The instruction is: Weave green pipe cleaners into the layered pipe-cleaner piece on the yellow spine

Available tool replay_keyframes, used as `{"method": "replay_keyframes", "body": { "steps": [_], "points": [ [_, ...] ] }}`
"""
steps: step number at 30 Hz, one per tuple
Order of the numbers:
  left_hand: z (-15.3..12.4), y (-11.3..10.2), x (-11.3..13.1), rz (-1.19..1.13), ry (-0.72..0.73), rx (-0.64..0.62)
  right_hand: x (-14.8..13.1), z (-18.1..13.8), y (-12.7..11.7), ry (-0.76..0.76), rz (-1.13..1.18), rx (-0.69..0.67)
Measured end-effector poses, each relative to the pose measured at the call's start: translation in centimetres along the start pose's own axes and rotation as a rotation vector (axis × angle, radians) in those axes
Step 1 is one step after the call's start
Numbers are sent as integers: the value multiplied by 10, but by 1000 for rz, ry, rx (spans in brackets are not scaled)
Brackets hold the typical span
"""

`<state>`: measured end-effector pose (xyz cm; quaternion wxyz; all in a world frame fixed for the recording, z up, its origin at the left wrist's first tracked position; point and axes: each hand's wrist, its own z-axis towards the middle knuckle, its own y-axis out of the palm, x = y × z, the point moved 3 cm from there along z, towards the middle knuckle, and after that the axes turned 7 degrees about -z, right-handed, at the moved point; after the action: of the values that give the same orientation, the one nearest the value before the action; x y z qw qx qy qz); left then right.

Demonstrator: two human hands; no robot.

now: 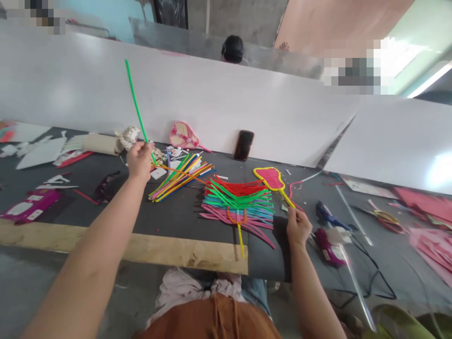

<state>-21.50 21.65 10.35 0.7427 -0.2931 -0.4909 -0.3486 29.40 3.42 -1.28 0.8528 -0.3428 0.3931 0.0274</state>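
In the head view, my left hand (140, 160) pinches a long green pipe cleaner (135, 101) that stands up above the fingers. An orange pipe cleaner (178, 170) stretches from just below this hand toward the middle; whether the fingers hold it too I cannot tell. My right hand (298, 227) is closed on the yellow handle of a small pink fan (271, 178) edged in yellow. Between the hands lies a woven pipe cleaner piece (238, 202) with red, green, blue and pink rows and a yellow stem. Loose coloured pipe cleaners (180, 179) lie beside my left hand.
A phone (244, 145) leans against the white partition (197, 84), near a pink fan-shaped piece (183, 134). Purple boxy devices stand left (31, 205) and right (330, 247). Scissors (386, 220), a glue stick (358, 289) and pink sheets (423, 207) lie right. A person sits beyond the partition.
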Motion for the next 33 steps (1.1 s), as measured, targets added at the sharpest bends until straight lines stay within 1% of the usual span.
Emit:
{"method": "replay_keyframes", "body": {
  "steps": [2, 6, 8, 10, 11, 12, 13, 14, 15, 17, 18, 19, 20, 21, 23, 24, 25, 26, 28, 31, 33],
  "points": [
    [6, -3, 16, -97, 40, 61, 1, 0, 0, 12, 1, 3],
    [12, -10, 43, -281, 86, 137, 3, 0, 1, 25, 7, 9],
    [9, -13, 52, -398, 119, 187, 2, 0, 1, 24, 12, 16],
    [-1, -15, 58, -421, 174, 206, 1, 0, 1, 16, 22, 29],
    [-10, -14, 60, -372, 206, 178, 0, 0, 1, 8, 28, 39],
    [-21, -12, 61, -291, 241, 123, -2, 1, 1, -1, 36, 53],
    [-35, -10, 61, -191, 273, 39, -5, 1, -1, -12, 43, 72],
    [-52, -5, 60, -82, 306, -87, -8, 1, -3, -21, 49, 96],
    [-71, 0, 59, 27, 357, -210, -13, 0, -7, -25, 54, 120],
    [-117, 9, 58, 193, 501, -366, -29, -6, -20, -68, 76, 169],
    [-141, 15, 56, 236, 564, -462, -42, -11, -28, -109, 93, 177],
    [-165, 21, 55, 257, 629, -574, -59, -18, -38, -238, 144, 195],
    [-189, 28, 55, 264, 694, -676, -79, -28, -46, -419, 183, 167],
    [-212, 34, 55, 267, 762, -747, -99, -39, -52, -606, 205, 91],
    [-249, 44, 57, 255, 863, -798, -135, -64, -55, -923, 232, -149],
    [-263, 49, 59, 246, 882, -832, -147, -75, -54, -1027, 207, -266],
    [-274, 52, 60, 234, 899, -861, -154, -83, -51, -1069, 177, -342],
    [-282, 54, 61, 229, 913, -867, -157, -88, -48, -1070, 166, -379],
    [-289, 55, 61, 241, 911, -884, -150, -92, -43, -994, 149, -398],
    [-284, 50, 54, 271, 870, -899, -127, -86, -43, -872, 129, -381],
    [-280, 47, 47, 278, 833, -898, -117, -81, -46, -854, 104, -390]
  ]
}}
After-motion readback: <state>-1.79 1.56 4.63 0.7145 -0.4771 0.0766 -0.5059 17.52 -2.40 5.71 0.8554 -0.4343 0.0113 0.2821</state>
